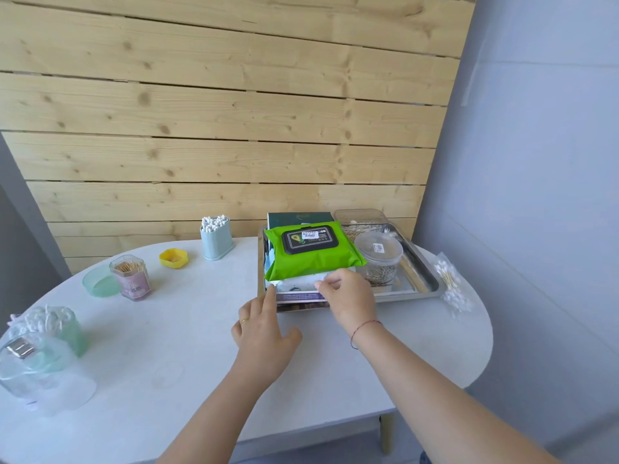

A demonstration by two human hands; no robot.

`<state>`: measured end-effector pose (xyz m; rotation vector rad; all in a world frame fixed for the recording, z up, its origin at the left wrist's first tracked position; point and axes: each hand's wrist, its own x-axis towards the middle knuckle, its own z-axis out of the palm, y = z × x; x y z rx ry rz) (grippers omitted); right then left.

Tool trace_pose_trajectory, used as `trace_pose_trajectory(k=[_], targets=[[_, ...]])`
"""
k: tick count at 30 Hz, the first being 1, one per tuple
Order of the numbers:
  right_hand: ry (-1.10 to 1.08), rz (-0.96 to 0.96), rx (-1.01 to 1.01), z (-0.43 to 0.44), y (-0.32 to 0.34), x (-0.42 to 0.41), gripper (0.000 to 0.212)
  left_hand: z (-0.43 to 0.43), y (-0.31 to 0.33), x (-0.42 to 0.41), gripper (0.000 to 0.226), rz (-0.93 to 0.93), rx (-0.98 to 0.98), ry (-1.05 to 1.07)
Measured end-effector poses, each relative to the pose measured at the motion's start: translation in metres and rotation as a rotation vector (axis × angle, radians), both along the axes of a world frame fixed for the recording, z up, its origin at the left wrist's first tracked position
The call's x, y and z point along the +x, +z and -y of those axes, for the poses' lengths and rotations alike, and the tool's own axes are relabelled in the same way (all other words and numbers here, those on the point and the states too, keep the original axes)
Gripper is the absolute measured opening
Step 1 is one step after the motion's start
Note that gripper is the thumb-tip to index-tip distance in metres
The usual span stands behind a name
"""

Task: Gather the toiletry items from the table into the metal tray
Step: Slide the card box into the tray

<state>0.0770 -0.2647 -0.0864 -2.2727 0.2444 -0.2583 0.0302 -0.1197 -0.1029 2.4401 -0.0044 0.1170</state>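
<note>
Both hands worked at frame centre: right hand [346, 296] pinched the white pack [298, 283], left hand [264, 326] spread wide; squaring it inside the metal tray [420, 279] seemed wise.

Gold ring [245, 320], red wrist string [363, 328] (bare forearms)

Left hand [264, 333]: palm down, fingers spread loosely, index finger stretched forward, ring on one finger.
Right hand [348, 298]: fingers curled, fingertips pinching forward, thin cord at the wrist.
Forearms: both bare, reaching forward from the lower edge.
</note>
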Motion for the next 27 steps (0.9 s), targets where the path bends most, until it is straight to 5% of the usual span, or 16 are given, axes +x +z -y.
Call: trace_pose_trajectory(k=[5, 12, 27], targets=[[-0.030, 0.017, -0.065, -0.004, -0.002, -0.002, 0.023, 0.001, -0.001, 0.001, 0.084, 0.000, -0.054, 0.038], [0.202, -0.079, 0.014, 0.011, 0.005, -0.010, 0.039, -0.005, -0.005, 0.004, 0.075, 0.017, -0.117, 0.038], [0.062, 0.056, 0.086, 0.008, -0.002, -0.003, 0.023, -0.005, 0.004, 0.002, 0.073, 0.055, -0.260, 0.041]])
